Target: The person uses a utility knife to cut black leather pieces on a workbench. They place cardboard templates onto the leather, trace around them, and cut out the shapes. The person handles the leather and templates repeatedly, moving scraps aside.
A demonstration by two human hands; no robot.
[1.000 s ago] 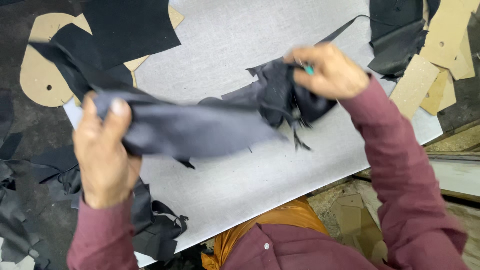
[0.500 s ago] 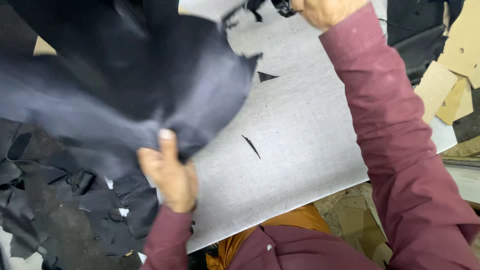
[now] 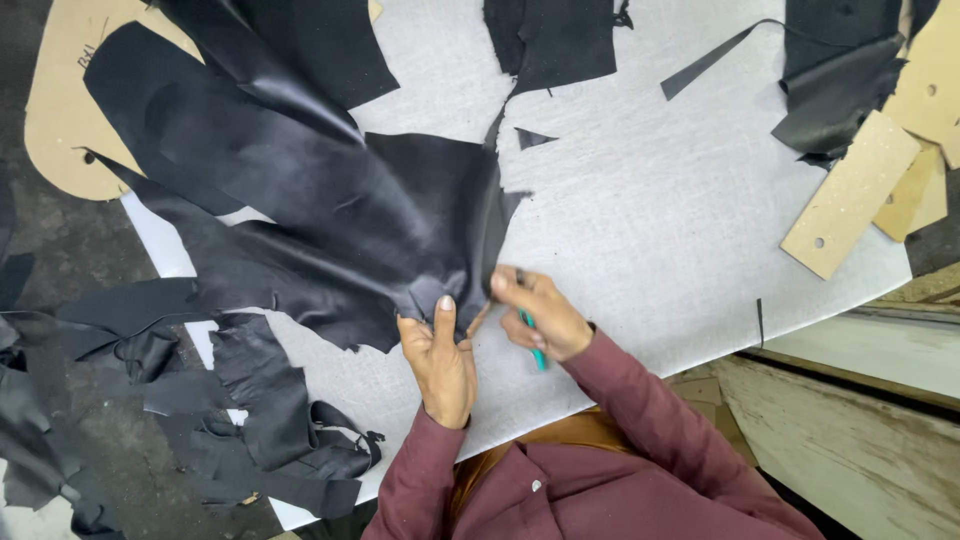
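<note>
My left hand [image 3: 440, 362] lay flat, fingers spread, pinning the black leather hide [image 3: 330, 215] to the grey board [image 3: 650, 220] — my right hand [image 3: 540, 315] gripped a teal pen [image 3: 531, 335], pinching the hide's edge.

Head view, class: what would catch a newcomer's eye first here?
A large sheet of black leather sprawls across the left of the grey work surface, both hands at its near edge. The right hand holds a teal tool; the left hand presses the leather. Tan cardboard templates lie far right.
</note>
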